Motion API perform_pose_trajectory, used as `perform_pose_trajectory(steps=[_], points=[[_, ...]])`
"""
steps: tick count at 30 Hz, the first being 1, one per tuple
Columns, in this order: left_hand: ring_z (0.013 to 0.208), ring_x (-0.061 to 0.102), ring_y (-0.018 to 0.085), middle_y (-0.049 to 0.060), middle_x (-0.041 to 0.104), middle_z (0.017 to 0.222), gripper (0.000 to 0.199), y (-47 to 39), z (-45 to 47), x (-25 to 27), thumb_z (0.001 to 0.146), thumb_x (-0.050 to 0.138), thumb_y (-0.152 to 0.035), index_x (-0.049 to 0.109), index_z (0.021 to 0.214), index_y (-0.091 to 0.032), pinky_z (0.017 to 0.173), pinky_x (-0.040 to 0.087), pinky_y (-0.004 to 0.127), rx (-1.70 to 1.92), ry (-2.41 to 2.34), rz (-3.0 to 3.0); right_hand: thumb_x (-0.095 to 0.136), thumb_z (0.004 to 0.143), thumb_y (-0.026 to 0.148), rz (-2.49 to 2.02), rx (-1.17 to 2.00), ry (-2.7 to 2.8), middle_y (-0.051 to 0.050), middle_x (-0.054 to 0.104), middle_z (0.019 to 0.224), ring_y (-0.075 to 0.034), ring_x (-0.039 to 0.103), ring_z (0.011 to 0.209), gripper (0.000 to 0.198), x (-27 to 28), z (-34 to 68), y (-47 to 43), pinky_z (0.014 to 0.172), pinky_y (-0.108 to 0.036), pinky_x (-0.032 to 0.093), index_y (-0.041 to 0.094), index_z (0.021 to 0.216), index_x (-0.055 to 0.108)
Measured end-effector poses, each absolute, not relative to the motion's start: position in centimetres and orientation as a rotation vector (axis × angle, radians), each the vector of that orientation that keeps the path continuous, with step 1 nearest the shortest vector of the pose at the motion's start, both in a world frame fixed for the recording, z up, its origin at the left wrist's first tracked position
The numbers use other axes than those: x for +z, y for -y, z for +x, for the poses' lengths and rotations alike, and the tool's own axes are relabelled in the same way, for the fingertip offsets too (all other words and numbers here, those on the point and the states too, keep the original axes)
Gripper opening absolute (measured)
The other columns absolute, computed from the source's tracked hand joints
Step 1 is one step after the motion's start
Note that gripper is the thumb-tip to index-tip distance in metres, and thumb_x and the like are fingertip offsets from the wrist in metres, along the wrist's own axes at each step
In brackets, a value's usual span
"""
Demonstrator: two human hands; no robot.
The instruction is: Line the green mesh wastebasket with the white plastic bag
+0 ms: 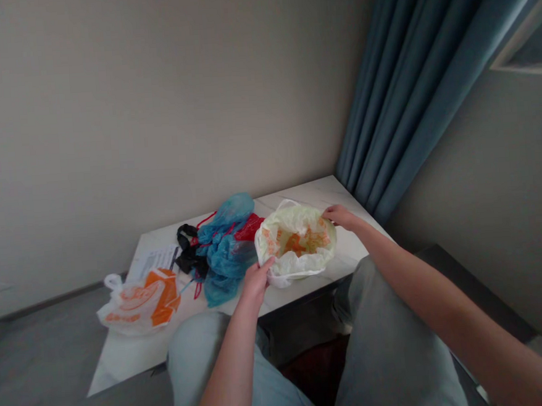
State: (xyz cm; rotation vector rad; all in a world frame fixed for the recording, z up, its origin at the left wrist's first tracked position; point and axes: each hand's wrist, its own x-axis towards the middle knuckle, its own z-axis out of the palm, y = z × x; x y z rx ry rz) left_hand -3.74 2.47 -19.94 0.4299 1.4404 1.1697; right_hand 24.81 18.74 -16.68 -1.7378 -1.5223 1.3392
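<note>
A pale yellow-white plastic bag [298, 264] with orange print stands with its mouth spread wide on the white table [319, 191]. My left hand [256, 277] grips its near left rim, fingers closed on the plastic. At the far right rim, my right hand [340, 215] pinches the edge. Orange print shows through inside the bag; whether anything lies in it I cannot tell. Just left of the bag is a heap of crumpled blue plastic bags [228, 255] with a red piece [250, 227] among them.
Black plastic bags [191, 258] and a printed sheet [157, 260] lie left of the blue heap. Another white bag with orange print [139, 302] rests at the table's left end. A wall stands behind, a blue curtain [406, 88] at right.
</note>
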Motion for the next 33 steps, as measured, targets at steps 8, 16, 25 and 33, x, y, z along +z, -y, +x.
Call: perform_pose_trajectory(steps=[8, 16, 25, 33], points=[[0.078, 0.069, 0.018, 0.008, 0.074, 0.089, 0.037, -2.8, -3.6, -18.6, 0.067, 0.081, -0.035, 0.069, 0.095, -0.014, 0.068, 0.052, 0.026, 1.416, -1.316, 0.377, 0.066, 0.075, 0.023, -2.003, 0.672, 1.906, -0.012, 0.072, 0.083, -0.025, 0.066, 0.088, 0.009, -15.6, 23.9, -17.0, 0.075, -0.028, 0.048, 0.016, 0.075, 0.071], [0.094, 0.068, 0.018, 0.007, 0.07, 0.106, 0.061, -3.0, -3.4, -18.2, 0.068, 0.081, -0.035, 0.057, 0.123, -0.021, 0.08, 0.051, 0.027, 1.53, -1.334, 0.492, 0.065, 0.077, 0.031, -2.206, 0.645, 1.795, -0.022, 0.071, 0.095, -0.037, 0.066, 0.103, 0.019, -15.7, 23.6, -14.6, 0.082, -0.039, 0.052, 0.015, 0.085, 0.072], [0.086, 0.07, 0.019, 0.012, 0.07, 0.11, 0.059, -2.5, -3.2, -18.7, 0.074, 0.08, -0.033, 0.055, 0.126, -0.02, 0.072, 0.053, 0.029, 1.337, -1.425, 0.38, 0.058, 0.084, 0.043, -2.175, 0.984, 1.803, -0.015, 0.068, 0.064, -0.029, 0.069, 0.08, 0.033, -15.8, 24.9, -12.1, 0.068, -0.032, 0.048, 0.018, 0.063, 0.065], [0.063, 0.067, 0.017, 0.01, 0.072, 0.084, 0.034, -1.3, -3.2, -18.3, 0.074, 0.08, -0.036, 0.067, 0.096, -0.014, 0.06, 0.053, 0.027, 1.112, -1.319, 0.241, 0.043, 0.094, 0.044, -1.914, 1.199, 1.353, -0.012, 0.071, 0.092, -0.019, 0.066, 0.08, 0.033, -15.2, 25.7, -15.7, 0.07, -0.026, 0.05, 0.017, 0.09, 0.062]])
